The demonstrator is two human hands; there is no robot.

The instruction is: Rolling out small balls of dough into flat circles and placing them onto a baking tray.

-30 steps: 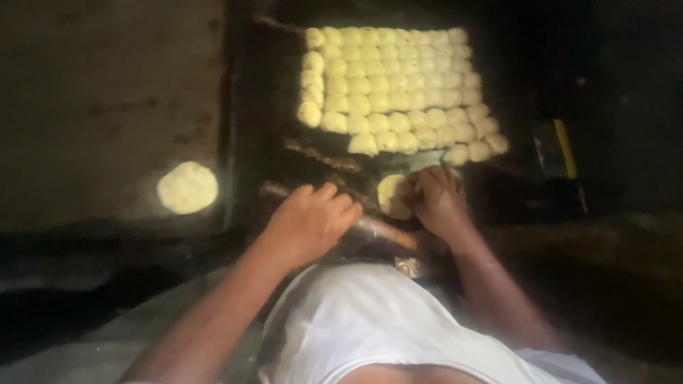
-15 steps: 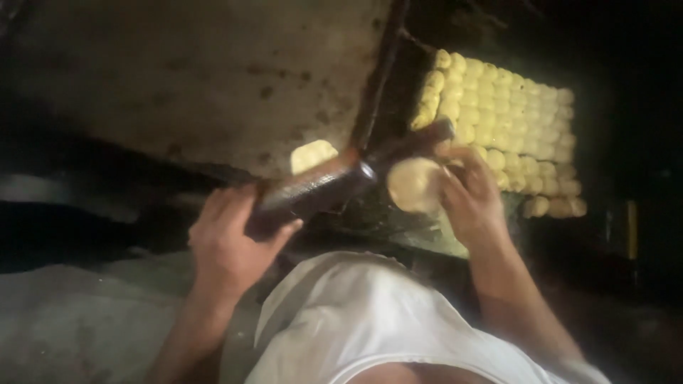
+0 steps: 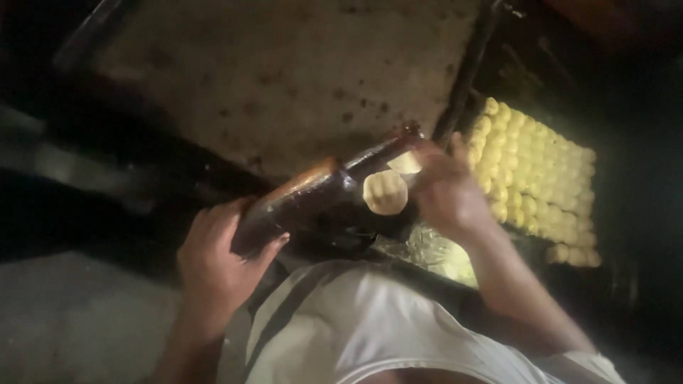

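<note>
My left hand (image 3: 217,259) grips the near end of a dark wooden rolling pin (image 3: 313,195), which is lifted and slants up to the right. My right hand (image 3: 445,192) is raised at the pin's far end and holds a small flattened round of pale dough (image 3: 385,192) by its edge. A second pale piece (image 3: 405,163) shows just above it, by the fingers. Rows of several yellow dough balls (image 3: 530,178) lie on a dark tray at the right.
A large floured, stained board (image 3: 284,71) fills the upper middle, with a dark rail (image 3: 466,67) along its right side. Crumpled clear plastic (image 3: 434,252) lies below my right hand. My white shirt (image 3: 370,327) fills the bottom.
The view has swung left and closer. The rolling pin, first flat on the board, is now lifted in my left hand, and the dough round is up off the surface in my right.
</note>
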